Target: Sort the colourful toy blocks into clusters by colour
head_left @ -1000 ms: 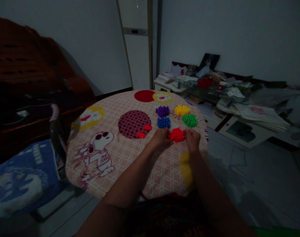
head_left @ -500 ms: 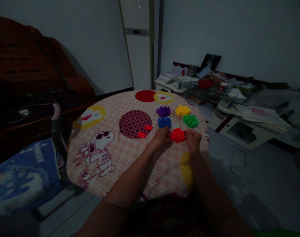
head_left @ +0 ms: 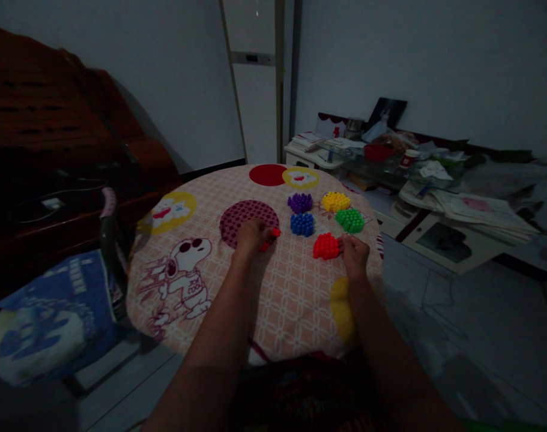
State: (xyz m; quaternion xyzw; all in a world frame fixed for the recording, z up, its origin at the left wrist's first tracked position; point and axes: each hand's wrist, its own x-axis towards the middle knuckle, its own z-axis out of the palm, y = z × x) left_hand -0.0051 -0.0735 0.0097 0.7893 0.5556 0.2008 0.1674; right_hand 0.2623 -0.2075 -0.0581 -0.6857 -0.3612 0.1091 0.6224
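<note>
My left hand is over the dark red printed circle, its fingers curled against a small red block. A second red block shows partly from under that hand. Farther right, my right hand pinches the right edge of a red knobbly cluster of blocks on the cloth. Behind the red cluster lie similar clusters: blue, purple, yellow and green. The fingertips of my left hand are partly hidden.
A patterned cloth covers the round table. To the left stand a chair with a blue cover and a wooden bench. Beyond the table's right side is a low cabinet piled with papers, a red bowl and a cup.
My left hand has let go of the red cluster and moved left to the small red blocks. My right hand remains at the cluster's right edge. The view has shifted slightly.
</note>
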